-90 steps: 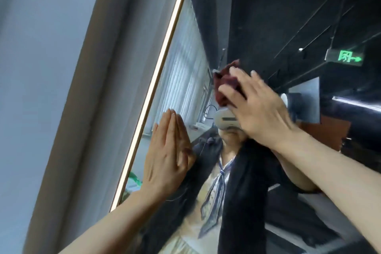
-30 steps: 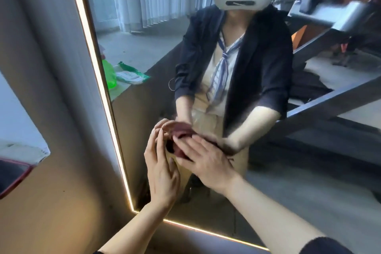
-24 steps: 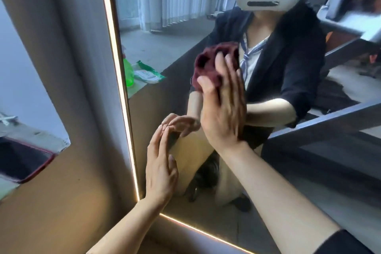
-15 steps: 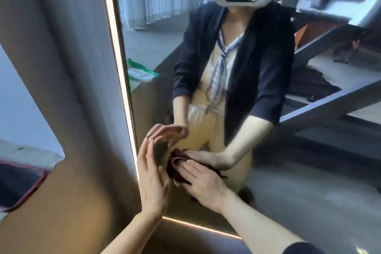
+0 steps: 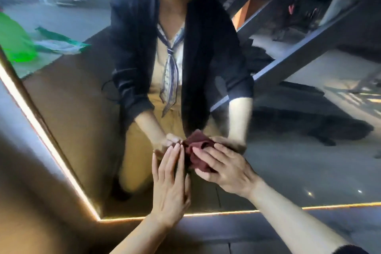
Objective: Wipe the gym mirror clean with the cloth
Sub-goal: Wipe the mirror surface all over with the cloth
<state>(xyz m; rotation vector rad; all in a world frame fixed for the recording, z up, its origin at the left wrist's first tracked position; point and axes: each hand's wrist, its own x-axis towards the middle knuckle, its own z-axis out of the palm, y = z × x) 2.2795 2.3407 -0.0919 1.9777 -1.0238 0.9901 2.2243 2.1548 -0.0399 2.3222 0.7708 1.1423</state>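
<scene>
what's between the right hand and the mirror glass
The bunched maroon cloth lies between the right hand and the mirror, pressed against the glass, as the head view shows.

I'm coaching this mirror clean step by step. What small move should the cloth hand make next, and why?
Probably slide the right hand with the cloth sideways to the right along the mirror. The cloth is pressed low on the glass, close to the lit bottom edge, and the flat left hand blocks its other side.

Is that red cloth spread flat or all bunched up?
Bunched up: the cloth shows crumpled folds under the right hand, pressed on the mirror.
</scene>
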